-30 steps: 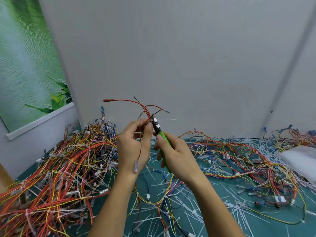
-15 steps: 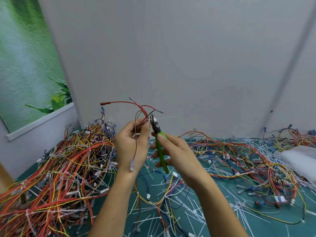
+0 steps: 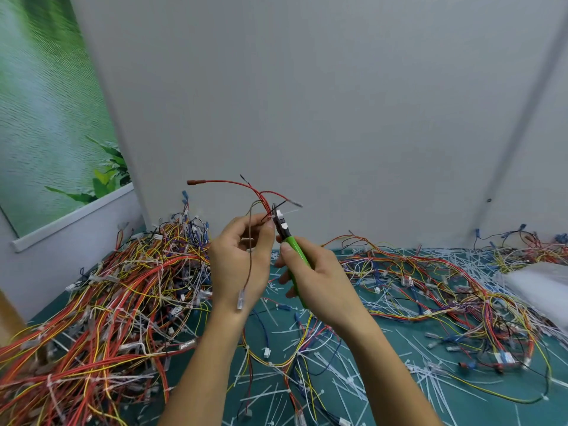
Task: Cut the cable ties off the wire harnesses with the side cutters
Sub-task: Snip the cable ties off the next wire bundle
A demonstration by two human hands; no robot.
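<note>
Left hand pinching small red-and-black wire harness, right hand gripping green-handled side cutters, metal tips at the bundle's white cable tie

Teal mat: dense heap of wire harnesses at left, looser harnesses at right. Cut white cable ties litter it between.

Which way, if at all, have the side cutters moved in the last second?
No, not noticeably. The side cutters, held in the right hand, sit at the same height and distance from the poster frame as before.
</note>
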